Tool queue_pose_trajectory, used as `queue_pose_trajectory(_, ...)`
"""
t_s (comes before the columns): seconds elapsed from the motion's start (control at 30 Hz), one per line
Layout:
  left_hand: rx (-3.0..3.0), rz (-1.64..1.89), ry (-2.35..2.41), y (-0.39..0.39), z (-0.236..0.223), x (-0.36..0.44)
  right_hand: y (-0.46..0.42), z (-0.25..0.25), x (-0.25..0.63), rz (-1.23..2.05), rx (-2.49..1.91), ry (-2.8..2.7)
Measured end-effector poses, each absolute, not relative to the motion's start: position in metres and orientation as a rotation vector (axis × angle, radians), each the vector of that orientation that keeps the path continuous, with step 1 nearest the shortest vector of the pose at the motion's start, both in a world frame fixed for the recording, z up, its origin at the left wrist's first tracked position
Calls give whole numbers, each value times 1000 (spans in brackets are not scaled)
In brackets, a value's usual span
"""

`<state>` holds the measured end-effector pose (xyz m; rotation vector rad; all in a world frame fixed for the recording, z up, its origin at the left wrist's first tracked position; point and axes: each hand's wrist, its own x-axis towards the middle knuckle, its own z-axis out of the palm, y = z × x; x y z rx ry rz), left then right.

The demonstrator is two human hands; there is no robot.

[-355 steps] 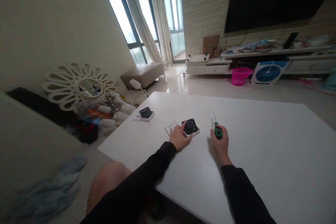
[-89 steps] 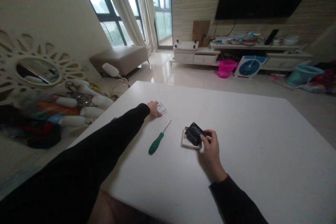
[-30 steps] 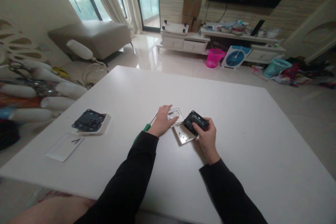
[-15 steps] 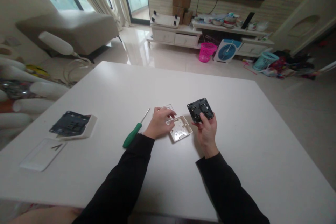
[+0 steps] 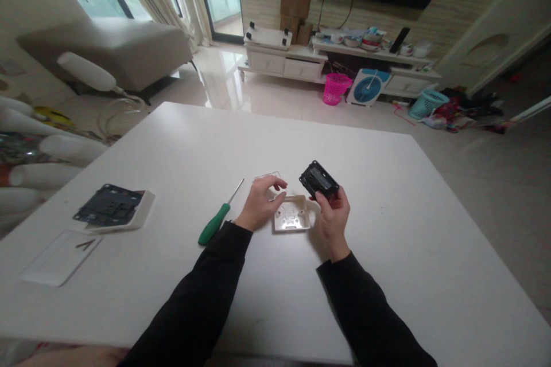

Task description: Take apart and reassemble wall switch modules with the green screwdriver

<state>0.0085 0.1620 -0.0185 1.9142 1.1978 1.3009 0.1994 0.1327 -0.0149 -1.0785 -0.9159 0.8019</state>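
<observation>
My right hand (image 5: pixel 333 215) grips a black switch module (image 5: pixel 319 179) by its near edge, tilted above the table. My left hand (image 5: pixel 262 200) has thumb and fingers apart, close to the left rim of a white square mounting box (image 5: pixel 293 223) that lies with its hollow side up. A clear-edged cover plate (image 5: pixel 270 174) shows partly behind the left hand. To the left of that hand lies a screwdriver (image 5: pixel 215 222) with a green handle, its tip pointing away from me.
At the table's left, another black module (image 5: pixel 109 206) leans tilted in a white box (image 5: pixel 144 210). In front of it lies a white panel (image 5: pixel 55 266) with small screws (image 5: pixel 86 244) on it. The white table (image 5: pixel 365 309) ends before a tiled floor.
My right hand has turned the switch module over to a different tilt. The mounting box has rotated to sit squarer to me, and my left hand's fingers now stand apart from it.
</observation>
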Motion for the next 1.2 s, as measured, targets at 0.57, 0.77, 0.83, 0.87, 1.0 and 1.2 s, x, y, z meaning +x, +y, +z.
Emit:
queue_pose_trajectory(0.57, 1217, 1529, 887, 165, -24, 19, 119, -26, 184, 408, -1009, -1456)
queue_pose_trajectory(0.77, 1244, 1524, 937, 164, -22, 20, 117, -24, 181, 429, -1085, -1508)
queue_pose_trajectory(0.83, 1246, 1520, 912, 163, -21, 19, 116, -23, 180, 429, -1098, -1509)
queue_pose_trajectory(0.87, 1249, 1509, 886, 162, -22, 19, 115, -22, 180, 430, -1100, -1504)
queue_pose_trajectory(1.0, 1262, 1416, 766, 158, -22, 18, 115, -21, 179, 436, -1107, -1467)
queue_pose_trajectory(1.2, 1260, 1378, 727, 160, -24, 18, 117, -25, 179, 452, -1133, -1444)
